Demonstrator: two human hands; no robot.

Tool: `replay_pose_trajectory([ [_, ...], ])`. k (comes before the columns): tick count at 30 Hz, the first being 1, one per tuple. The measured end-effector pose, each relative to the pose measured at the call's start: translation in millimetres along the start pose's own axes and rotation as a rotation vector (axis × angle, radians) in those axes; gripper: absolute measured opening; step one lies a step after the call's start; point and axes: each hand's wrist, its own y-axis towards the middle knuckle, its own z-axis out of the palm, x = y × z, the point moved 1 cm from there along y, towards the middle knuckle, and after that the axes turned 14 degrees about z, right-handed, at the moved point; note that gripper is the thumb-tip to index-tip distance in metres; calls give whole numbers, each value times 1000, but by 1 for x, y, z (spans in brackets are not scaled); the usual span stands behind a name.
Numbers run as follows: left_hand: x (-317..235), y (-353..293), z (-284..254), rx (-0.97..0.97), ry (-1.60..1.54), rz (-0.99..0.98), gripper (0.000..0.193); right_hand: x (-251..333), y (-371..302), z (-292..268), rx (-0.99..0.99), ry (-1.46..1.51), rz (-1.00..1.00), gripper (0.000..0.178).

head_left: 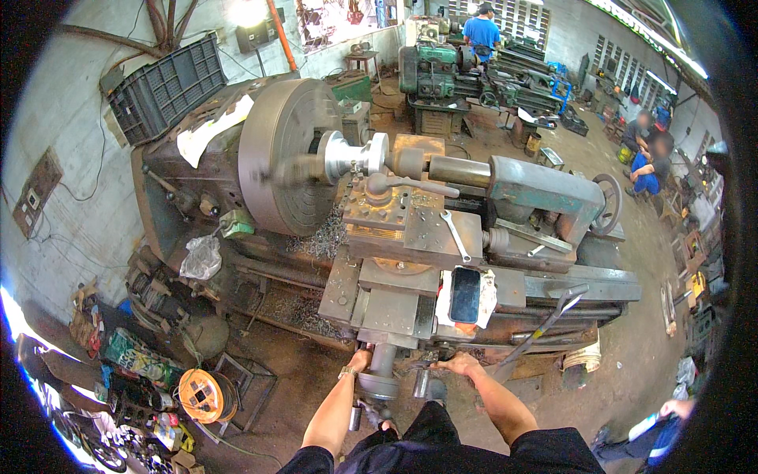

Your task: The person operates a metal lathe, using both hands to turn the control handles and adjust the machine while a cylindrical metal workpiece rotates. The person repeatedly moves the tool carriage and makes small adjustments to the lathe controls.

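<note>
My left hand [362, 361] is at the front of a large lathe's cross slide [388, 311], just left of the round handwheel [378, 385]; its fingers are mostly hidden. My right hand [460, 363] reaches in below the carriage, its fingers closed at a small lever [418, 366] on the apron. A shiny flanged metal workpiece [347, 156] sits between the big chuck [286, 158], whose jaws are blurred by spinning, and the tailstock [545, 189]. In front of it stands the tool post [380, 201] with its clamping handle [422, 186].
On the carriage lie a combination wrench [455, 235] and a phone [465, 295] on a cloth. A long-handled tool [545, 322] leans at right. Metal chips [324, 235] cover the bed below the chuck. A person in blue [480, 31] stands at another lathe; others sit at far right.
</note>
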Motion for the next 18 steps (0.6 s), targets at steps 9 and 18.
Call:
replay_pose_trajectory([
  [9, -1, 1, 0, 3, 0, -1, 48, -14, 29, 17, -37, 47, 5, 108],
  [18, 1, 4, -7, 5, 21, 10, 51, -22, 34, 20, -3, 50, 0, 101],
])
